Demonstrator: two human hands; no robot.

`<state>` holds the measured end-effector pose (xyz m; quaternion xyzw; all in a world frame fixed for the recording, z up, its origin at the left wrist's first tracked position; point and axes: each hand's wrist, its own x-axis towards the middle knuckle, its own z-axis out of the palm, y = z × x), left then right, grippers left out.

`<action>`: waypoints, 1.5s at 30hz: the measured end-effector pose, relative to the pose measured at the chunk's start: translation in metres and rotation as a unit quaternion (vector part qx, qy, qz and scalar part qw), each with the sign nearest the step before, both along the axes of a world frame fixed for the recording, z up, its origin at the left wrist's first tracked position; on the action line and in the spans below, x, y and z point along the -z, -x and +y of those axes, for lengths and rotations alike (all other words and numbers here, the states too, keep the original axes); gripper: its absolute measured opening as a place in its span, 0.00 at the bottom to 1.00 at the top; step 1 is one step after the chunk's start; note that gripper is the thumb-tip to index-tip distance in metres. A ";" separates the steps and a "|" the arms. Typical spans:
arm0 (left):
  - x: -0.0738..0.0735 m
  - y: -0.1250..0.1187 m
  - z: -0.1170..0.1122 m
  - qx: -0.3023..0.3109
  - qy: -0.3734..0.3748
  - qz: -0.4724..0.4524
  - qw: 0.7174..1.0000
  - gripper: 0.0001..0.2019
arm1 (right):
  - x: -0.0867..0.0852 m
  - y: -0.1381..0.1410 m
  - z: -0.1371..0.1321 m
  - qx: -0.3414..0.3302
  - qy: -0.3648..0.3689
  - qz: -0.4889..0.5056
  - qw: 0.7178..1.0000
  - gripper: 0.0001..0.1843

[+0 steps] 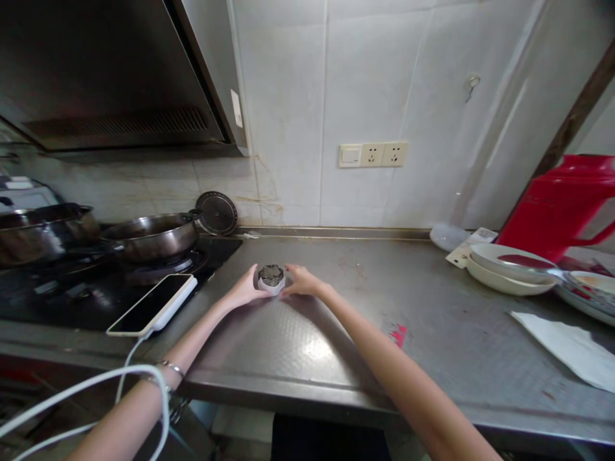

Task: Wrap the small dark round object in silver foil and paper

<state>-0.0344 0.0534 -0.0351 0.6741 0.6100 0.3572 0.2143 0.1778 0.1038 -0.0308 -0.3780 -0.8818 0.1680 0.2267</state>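
A small round container [271, 276] with a dark, faceted-looking top and whitish sides stands on the steel counter. My left hand [246, 287] curves around its left side, and my right hand [300, 282] curves around its right side. Fingers and thumbs of both hands appear to press on its whitish side; what exactly it is, I cannot make out. To the left of my left hand lies a phone [152, 304] on a thick white power bank or case, partly over the black stove, with a white cable [96, 390] running from it.
Two metal pans [154, 235] sit on the stove [103, 301] under the range hood [106, 70]. A round dark disc [217, 212] leans against the wall. On the right are a red thermos jug [552, 208], stacked bowls [504, 282], a plate and a white paper sheet [564, 346].
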 end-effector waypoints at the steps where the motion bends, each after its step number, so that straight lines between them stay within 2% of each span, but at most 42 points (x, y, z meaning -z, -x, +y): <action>1: 0.002 0.002 0.003 0.001 0.001 -0.003 1.000 0.54 | 0.002 0.003 0.002 -0.004 -0.002 0.006 1.000 0.52; 6: 0.004 0.010 0.012 0.001 0.001 -0.010 1.000 0.47 | 0.010 0.014 0.011 -0.001 0.022 0.017 1.000 0.46; 9: 0.001 0.012 0.012 0.029 -0.004 -0.013 0.999 0.38 | 0.012 0.015 0.017 0.005 0.039 0.039 0.998 0.44; 12: -0.001 0.013 0.012 0.062 -0.008 -0.020 0.998 0.33 | 0.015 0.014 0.023 -0.018 0.069 0.079 0.994 0.40; 19: 0.000 0.016 0.017 0.050 -0.003 -0.030 0.998 0.34 | 0.022 0.013 0.031 -0.044 0.093 0.136 0.985 0.35; 26: 0.006 0.021 0.025 0.078 0.009 -0.021 0.997 0.35 | 0.027 0.013 0.031 -0.062 0.105 0.172 0.978 0.35; 33: -0.002 0.015 0.022 0.067 0.012 -0.051 0.996 0.35 | 0.025 0.010 0.026 -0.052 0.084 0.178 0.979 0.31; 39: -0.015 -0.008 0.030 0.078 -0.014 -0.044 0.996 0.33 | 0.007 -0.020 0.021 -0.038 0.050 0.187 0.980 0.30; 42: -0.020 -0.036 0.038 0.107 -0.030 -0.057 0.992 0.33 | -0.004 -0.050 0.018 -0.030 0.027 0.181 0.983 0.29; 45: -0.023 -0.073 0.045 0.135 -0.043 -0.067 0.988 0.32 | -0.009 -0.088 0.015 0.008 0.013 0.170 0.985 0.28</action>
